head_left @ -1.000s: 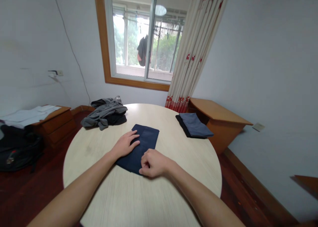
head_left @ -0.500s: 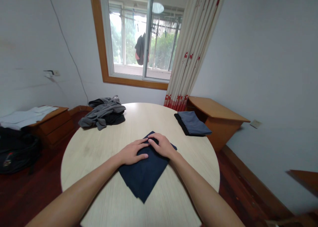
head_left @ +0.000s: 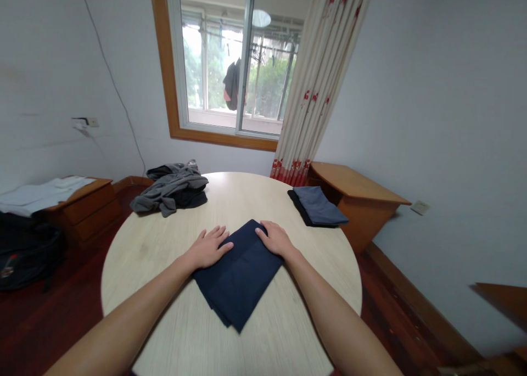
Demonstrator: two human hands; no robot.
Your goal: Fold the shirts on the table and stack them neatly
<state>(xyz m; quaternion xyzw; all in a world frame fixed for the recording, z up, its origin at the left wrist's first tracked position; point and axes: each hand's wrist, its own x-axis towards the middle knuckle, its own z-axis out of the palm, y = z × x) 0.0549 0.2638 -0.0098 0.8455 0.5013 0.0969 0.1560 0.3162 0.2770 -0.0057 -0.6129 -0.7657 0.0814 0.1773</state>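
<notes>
A dark navy folded garment (head_left: 242, 277) lies flat on the round pale table (head_left: 164, 310) in front of me, one corner toward me. At its left edge rests my left hand (head_left: 209, 248), fingers spread and the thumb on the cloth. My right hand (head_left: 275, 239) lies over the upper right edge, thumb and forefinger apart; its other fingers are partly hidden. Neither hand appears to grip the fabric.
A rumpled heap of grey and black clothes (head_left: 175, 186) sits at the table's far left. Folded grey-blue and black garments (head_left: 319, 206) lie at the far right. Beyond them stands a wooden desk (head_left: 358, 184), beside a curtain (head_left: 317, 85).
My hands, close together on the middle of the garment before, have moved apart: the left to its left edge, the right slightly to the right edge. The garment's upper part is uncovered.
</notes>
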